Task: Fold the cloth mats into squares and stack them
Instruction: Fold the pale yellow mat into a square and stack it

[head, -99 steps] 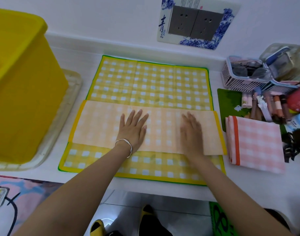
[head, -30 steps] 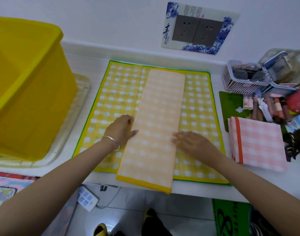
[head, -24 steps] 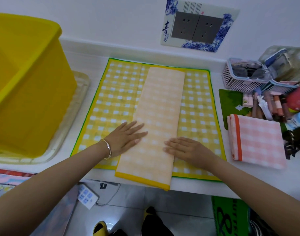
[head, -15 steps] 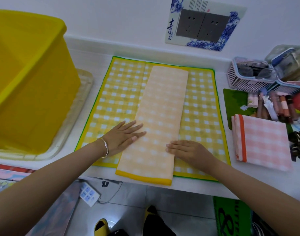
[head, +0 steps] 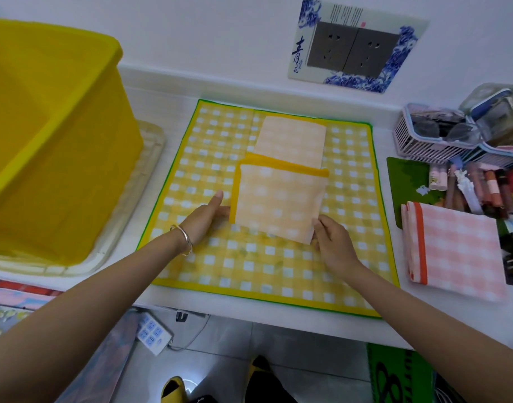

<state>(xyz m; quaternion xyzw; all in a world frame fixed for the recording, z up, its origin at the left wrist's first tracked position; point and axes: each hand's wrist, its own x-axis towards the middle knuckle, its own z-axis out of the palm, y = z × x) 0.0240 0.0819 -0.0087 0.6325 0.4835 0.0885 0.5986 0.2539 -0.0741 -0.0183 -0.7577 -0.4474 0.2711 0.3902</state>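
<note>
Both hands pinched the pale orange checked mat (head: 278,205): left hand (head: 204,219) and right hand (head: 331,242) at its lifted near corners (soft cloth, yellow-edged), half-folded over the flat yellow gingham mat (head: 249,263).

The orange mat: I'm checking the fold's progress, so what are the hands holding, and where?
Both hold the orange mat by its lifted near flap: left hand at the left edge, right hand pinching the right corner.
</note>
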